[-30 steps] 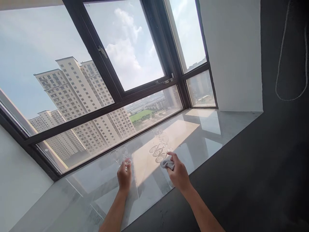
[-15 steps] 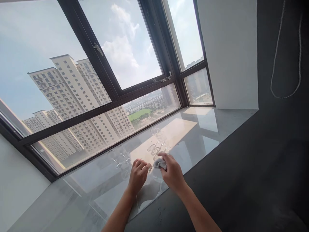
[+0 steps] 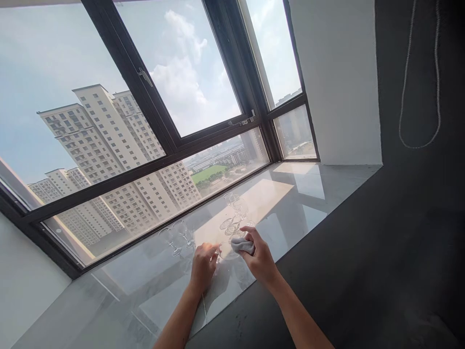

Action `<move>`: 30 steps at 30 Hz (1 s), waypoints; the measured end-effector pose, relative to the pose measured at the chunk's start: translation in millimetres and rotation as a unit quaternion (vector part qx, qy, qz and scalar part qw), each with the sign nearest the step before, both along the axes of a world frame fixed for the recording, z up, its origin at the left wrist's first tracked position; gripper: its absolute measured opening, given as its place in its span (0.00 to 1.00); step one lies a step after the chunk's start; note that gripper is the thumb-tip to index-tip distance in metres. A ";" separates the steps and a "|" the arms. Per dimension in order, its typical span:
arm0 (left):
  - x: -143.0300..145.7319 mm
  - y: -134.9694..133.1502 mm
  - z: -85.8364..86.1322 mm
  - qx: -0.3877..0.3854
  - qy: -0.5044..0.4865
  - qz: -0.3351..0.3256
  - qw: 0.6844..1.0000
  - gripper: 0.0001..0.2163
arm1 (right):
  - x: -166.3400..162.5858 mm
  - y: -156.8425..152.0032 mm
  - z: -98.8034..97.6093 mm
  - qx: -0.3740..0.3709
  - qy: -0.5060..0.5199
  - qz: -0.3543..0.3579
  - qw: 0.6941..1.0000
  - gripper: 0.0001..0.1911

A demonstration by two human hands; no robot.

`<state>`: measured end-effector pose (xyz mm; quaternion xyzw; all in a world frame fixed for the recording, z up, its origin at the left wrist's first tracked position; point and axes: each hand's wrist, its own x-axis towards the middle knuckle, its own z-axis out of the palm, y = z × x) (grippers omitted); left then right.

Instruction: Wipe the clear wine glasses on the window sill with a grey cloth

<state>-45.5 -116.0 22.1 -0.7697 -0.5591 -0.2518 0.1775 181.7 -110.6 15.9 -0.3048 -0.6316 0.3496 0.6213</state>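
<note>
My left hand point(image 3: 204, 264) is closed on a clear stemmed glass point(image 3: 225, 250), which lies tilted between my two hands. A folded grey cloth point(image 3: 242, 245) is pinched in my right hand point(image 3: 259, 254), against the right side of the glass. Much of the stem is hidden behind my left fingers. Beyond my hands several clear glasses point(image 3: 238, 206) are grouped on the sill. To the left, close to the window, two stemmed glasses point(image 3: 174, 247) stand side by side.
The glossy tiled windowsill point(image 3: 283, 232) runs beneath the dark window frame point(image 3: 145, 182), its front edge dropping to a dark area at the right. A looped cord point(image 3: 401, 114) hangs at upper right. A white wall pillar point(image 3: 337, 87) borders the sill.
The glass between my hands has turned so that its bowl shows now. My left hand has moved slightly left and down, and the cloth now meets the glass. The view shifted a little.
</note>
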 end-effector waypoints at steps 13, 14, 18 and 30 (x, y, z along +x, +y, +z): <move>8.4 -0.7 -1.8 -0.065 -0.030 -0.071 0.995 0.10 | 2.0 -1.2 -0.4 0.012 -0.204 -0.153 0.967 0.30; 8.7 -0.2 -2.5 -0.077 -0.047 -0.074 0.993 0.09 | 1.7 -0.4 -0.8 -0.003 -0.192 -0.152 0.970 0.29; 9.3 2.0 -5.7 -0.118 -0.146 -0.080 0.979 0.09 | 2.4 5.1 -4.3 -0.069 -0.122 -0.147 0.979 0.23; 17.5 4.3 -8.6 -0.215 -0.268 -0.141 0.928 0.15 | -31.1 -4.8 -3.8 -0.075 0.043 -0.035 0.996 0.22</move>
